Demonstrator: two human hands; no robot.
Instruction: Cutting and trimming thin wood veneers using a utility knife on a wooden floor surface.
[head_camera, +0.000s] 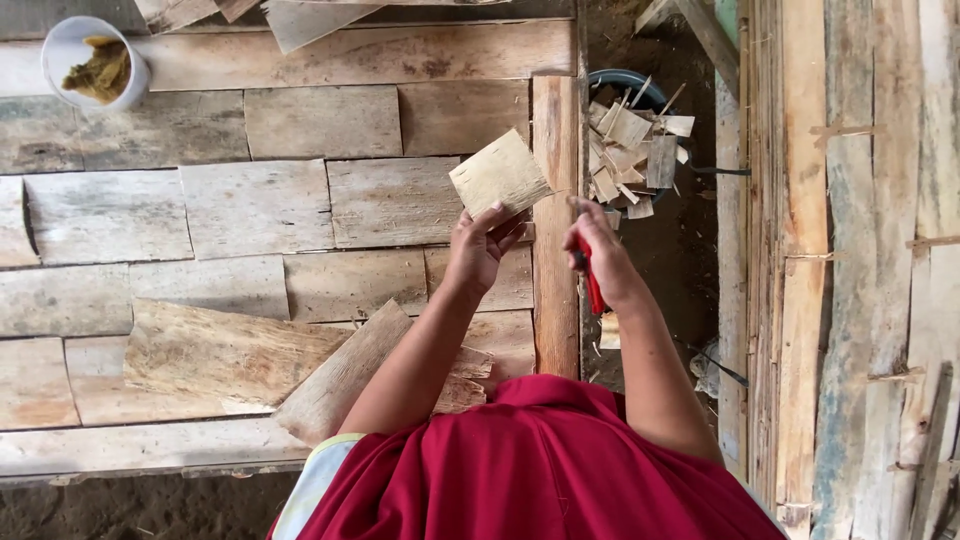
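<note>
the left hand (478, 250) pinches a thin, pale square of bark-like sheet (500, 175) by its lower edge, holding it up over the plank desk (260, 205); it looks light, stiff and brittle, best held near an edge. the right hand (600, 255) is closed around a red-handled tool (592, 285), just beside the sheet.

A rough outdoor woodworking spot: the desk (300, 200) is patched from weathered planks over bare dirt, bark sheets (230, 350) lie on it, and right of it a bucket (630, 85) brims with offcuts beside stacked boards (850, 250).
</note>
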